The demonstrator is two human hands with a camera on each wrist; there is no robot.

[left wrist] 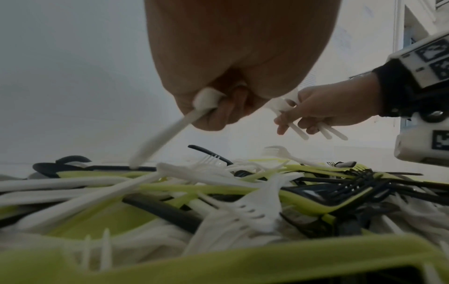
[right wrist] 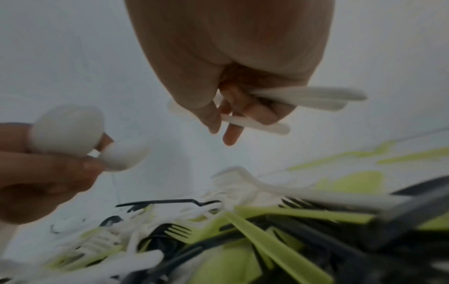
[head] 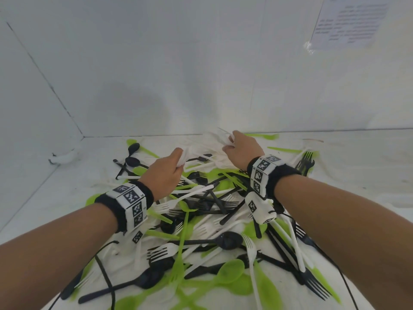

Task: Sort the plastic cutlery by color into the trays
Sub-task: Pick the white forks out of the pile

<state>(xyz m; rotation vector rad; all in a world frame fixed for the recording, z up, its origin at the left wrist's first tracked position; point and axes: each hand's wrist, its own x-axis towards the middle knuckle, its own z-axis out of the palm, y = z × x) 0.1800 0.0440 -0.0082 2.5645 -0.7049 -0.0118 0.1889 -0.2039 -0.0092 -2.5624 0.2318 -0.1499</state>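
White tabletop [head: 368, 175], white walls [head: 156, 63]

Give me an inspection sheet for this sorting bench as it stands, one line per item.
Surface: white table, largely covered in the middle.
Job's things: mixed pile of cutlery in white, black and green, unsorted; no trays in view.
Clutter: nothing seen beyond the pile.
Grippers: left hand grips white spoons; right hand grips several white handles. Both are above the far side of the pile.
Cables: black cable runs from the left wristband across the pile; another trails near the right forearm.
Surroundings: white walls; printed sheet taped upper right, unreadable.
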